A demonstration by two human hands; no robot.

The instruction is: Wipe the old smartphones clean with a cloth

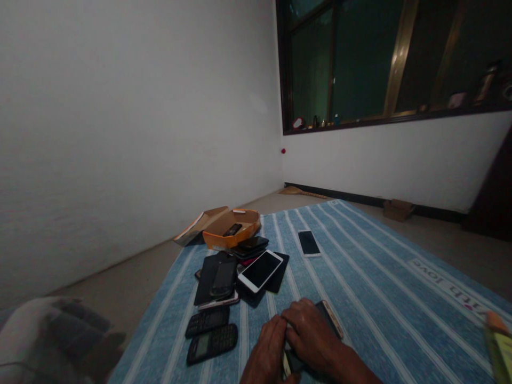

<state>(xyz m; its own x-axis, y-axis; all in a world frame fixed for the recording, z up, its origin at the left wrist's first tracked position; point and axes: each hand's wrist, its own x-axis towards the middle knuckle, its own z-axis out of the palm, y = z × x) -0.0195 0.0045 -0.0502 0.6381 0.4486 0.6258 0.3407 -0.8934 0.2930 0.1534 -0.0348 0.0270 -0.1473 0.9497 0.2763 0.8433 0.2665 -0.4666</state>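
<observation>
Left hand [267, 345] and right hand [311, 332] meet, gripping a dark phone [330, 321]; keypad phones [214, 344] lie left of it, an orange box [214, 241] beyond.

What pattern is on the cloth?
The blue cloth has pale stripes, as the head view shows.

Cloth [380, 298] mostly passable R; L blkd (phone pile [262, 271] & box [214, 240]).

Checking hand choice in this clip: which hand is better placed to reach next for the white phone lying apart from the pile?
Probably the right hand: it is nearer the white phone, while the left hand lies farther left and back.
</observation>
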